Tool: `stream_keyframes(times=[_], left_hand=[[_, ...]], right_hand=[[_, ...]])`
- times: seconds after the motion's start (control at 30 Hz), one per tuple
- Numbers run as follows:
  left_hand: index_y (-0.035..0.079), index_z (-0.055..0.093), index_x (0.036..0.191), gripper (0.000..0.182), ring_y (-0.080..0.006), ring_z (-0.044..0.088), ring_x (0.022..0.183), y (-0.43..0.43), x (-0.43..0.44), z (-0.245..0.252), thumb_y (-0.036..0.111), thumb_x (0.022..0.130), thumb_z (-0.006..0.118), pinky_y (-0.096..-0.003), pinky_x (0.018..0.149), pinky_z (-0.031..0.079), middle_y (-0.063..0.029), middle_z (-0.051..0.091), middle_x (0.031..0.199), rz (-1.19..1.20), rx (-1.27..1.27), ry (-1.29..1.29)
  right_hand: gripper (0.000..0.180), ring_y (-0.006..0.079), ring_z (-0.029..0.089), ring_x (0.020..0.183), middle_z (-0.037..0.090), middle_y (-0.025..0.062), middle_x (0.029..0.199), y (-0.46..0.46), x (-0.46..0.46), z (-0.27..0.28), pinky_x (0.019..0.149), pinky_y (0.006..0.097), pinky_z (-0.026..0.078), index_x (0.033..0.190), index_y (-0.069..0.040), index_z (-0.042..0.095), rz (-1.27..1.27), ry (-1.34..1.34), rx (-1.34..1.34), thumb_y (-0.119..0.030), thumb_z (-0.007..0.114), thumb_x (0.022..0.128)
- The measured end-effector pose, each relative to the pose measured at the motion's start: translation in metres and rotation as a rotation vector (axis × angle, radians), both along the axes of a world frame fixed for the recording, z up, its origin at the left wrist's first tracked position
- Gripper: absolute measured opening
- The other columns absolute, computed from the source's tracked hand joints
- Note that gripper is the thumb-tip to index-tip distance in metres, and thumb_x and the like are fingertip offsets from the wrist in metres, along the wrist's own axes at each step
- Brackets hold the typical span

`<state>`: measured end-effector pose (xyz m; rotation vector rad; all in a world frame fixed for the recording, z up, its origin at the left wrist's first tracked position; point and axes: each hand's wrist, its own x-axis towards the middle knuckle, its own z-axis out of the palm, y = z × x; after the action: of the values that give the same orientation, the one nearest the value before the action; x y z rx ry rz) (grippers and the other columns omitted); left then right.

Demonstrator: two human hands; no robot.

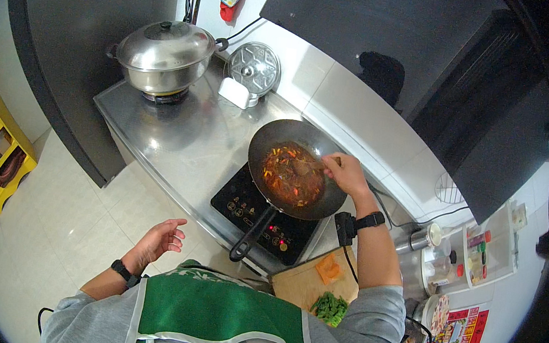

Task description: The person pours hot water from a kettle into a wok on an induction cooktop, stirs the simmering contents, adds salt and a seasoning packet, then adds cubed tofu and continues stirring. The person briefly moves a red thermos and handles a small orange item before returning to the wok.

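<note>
A dark wok (pixel 331 197) sits on a black induction cooktop (pixel 247 196) with red lights lit. Inside it is a reddish-brown saucy food (pixel 293 181) with orange and yellow pieces. My right hand (pixel 346 172) holds a wooden spatula (pixel 309 165) over the wok's right side, its head in the food. The wok's black handle (pixel 253 234) points down towards me, and no hand is on it. My left hand (pixel 164 240) is in the air left of the handle, in front of the counter, fingers apart and holding nothing.
A lidded steel pot (pixel 165 74) stands on a burner at the counter's back left, beside a round metal lid (pixel 253 68). A wooden cutting board (pixel 288 282) with chopped greens (pixel 330 308) and orange slices (pixel 328 269) lies near my right arm. Spice jars (pixel 443 269) stand at the right.
</note>
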<state>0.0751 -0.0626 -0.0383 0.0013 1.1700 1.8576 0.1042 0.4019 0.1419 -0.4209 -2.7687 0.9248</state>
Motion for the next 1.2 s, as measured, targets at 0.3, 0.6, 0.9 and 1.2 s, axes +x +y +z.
stream_keyframes(times=[0.3,0.6,0.9,1.2], left_hand=[[0.005,0.047,0.127,0.04,-0.0147,0.062,0.069,0.0,0.0,-0.001,0.029,0.096,0.046,-0.0295,0.066,0.054,-0.0042,0.062,0.086,0.021,-0.009,-0.024],[0.006,0.047,0.126,0.039,-0.014,0.062,0.068,0.002,-0.002,0.001,0.03,0.096,0.047,-0.029,0.065,0.054,-0.0043,0.062,0.085,0.008,0.003,-0.025],[0.006,0.048,0.126,0.04,-0.0128,0.061,0.068,0.004,-0.006,0.004,0.032,0.096,0.048,-0.0284,0.064,0.054,-0.0034,0.061,0.086,-0.02,0.008,-0.007],[0.007,0.046,0.129,0.039,-0.0128,0.062,0.072,0.048,-0.03,0.031,0.029,0.097,0.046,-0.0271,0.064,0.054,-0.0041,0.062,0.088,-0.305,-0.074,0.165]], right_hand=[[0.031,0.014,0.061,0.059,0.066,0.0086,0.067,-0.003,-0.002,0.014,0.059,0.0284,0.05,0.087,0.001,0.067,0.031,-0.078,-0.101,-0.028,0.059,0.086],[0.028,0.01,0.058,0.058,0.064,0.0058,0.068,-0.004,-0.011,0.009,0.054,0.0233,0.048,0.087,0.001,0.065,-0.024,-0.094,-0.065,-0.026,0.06,0.088],[0.026,0.0109,0.06,0.057,0.065,0.007,0.068,-0.007,-0.017,0.013,0.052,0.0234,0.049,0.088,0.002,0.065,-0.028,-0.135,-0.076,-0.023,0.058,0.088],[0.027,0.0162,0.065,0.057,0.066,0.0125,0.067,-0.018,-0.019,0.019,0.052,0.0263,0.054,0.086,0.005,0.065,-0.054,-0.164,-0.234,-0.021,0.059,0.085]])
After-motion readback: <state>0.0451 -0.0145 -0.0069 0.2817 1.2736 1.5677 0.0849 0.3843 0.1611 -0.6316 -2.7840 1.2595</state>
